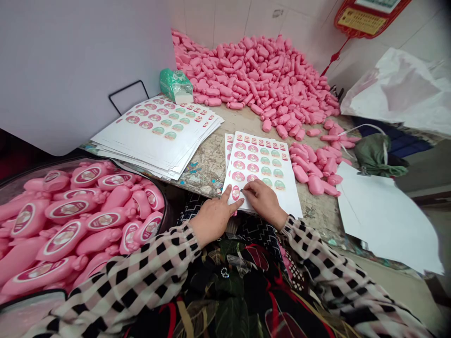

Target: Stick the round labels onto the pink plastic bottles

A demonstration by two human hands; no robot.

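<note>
In front of me lies a sheet of stickers [252, 158] with rows of pink and green oval labels. My left hand [212, 217] rests on its lower left corner, thumb and forefinger spread around a pink oval label [236, 192]. A small bit of pink shows below that thumb; what it belongs to is hidden. My right hand [263, 199] bends over the sheet with its fingertips pinched at the label's right edge. A tiny dark tip shows at those fingertips, too small to name.
A large heap of pink bottles [253, 70] lies against the wall. Labelled bottles [66, 239] fill a bag at my left. A stack of sticker sheets [141, 145] carries a green tissue pack [175, 84]. Loose bottles [315, 164] and white paper [384, 211] lie at right.
</note>
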